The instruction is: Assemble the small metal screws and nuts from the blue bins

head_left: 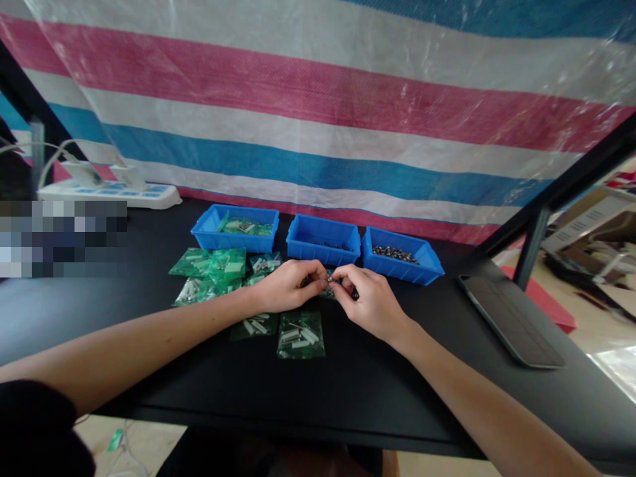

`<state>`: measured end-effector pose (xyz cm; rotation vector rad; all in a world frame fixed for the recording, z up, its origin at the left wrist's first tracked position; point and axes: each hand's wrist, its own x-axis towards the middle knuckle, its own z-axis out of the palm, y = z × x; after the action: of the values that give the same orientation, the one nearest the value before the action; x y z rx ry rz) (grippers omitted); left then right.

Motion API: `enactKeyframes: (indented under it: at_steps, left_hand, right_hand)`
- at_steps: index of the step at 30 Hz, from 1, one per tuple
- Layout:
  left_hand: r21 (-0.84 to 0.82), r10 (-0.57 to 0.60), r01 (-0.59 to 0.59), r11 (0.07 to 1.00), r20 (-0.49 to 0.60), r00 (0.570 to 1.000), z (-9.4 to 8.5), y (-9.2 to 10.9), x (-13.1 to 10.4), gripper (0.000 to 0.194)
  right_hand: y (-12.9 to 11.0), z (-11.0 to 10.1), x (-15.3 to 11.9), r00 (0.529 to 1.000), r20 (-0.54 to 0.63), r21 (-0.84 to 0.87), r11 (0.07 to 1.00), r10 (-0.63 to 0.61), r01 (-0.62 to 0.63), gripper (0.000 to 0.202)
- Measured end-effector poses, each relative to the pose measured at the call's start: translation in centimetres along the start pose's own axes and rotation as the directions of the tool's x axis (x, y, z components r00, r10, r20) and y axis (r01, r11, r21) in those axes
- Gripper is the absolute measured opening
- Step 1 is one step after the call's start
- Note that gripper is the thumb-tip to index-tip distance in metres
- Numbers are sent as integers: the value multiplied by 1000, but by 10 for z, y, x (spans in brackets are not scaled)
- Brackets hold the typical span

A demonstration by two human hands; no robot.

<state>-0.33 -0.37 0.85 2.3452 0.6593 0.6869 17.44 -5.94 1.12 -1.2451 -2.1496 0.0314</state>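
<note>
Head view: left hand and right hand nearly meet, fingertips pinched on a small shiny metal piece between them; right fingers also seem curled round a few dark bits. Piece is above the black table, in front of the middle bin. Looks light, stiff, probably slick and easy to drop; best taken by its edges with thumb and index tip.

Just beside and below the left hand: small green translucent plastic bags of pale cylindrical pieces, likely soft and slippery outside, hard inside; grip by an empty corner. Beyond the hands, three blue rectangular plastic bins in a row: left one with green bags, middle with few dark pieces, right with many small metallic ones. Dark flat phone-like slab well off to the right.

Piece's shape is too small to tell, mostly hidden by fingers. Bag under the hands partly covered; far left pixelated; lower left forearm cut off.
</note>
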Motion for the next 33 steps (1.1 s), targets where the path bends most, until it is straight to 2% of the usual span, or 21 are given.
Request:
enactKeyframes:
  at_steps: [7, 12, 27, 33]
  left_hand:
    - [50, 10, -11, 999, 7, 1000, 0, 0, 1, 16]
    - [50, 26, -27, 998, 6, 1000, 1, 0, 1, 12]
    - [15, 31, -31, 999, -1, 1000, 1, 0, 0, 10]
    - [11, 36, -36, 999, -17, 999, 2, -1, 0, 7]
  right_hand:
    - [1, 1, 0, 1000, -8, -1, 1000, 3, -3, 4]
    - [1, 1, 0, 1000, 20, 8, 1000, -5, 5, 10]
    - [0, 0, 0, 1000, -10, -1, 1000, 25, -25, 5]
    - [1, 0, -1, 999, 15, -4, 999, 33, -33, 8]
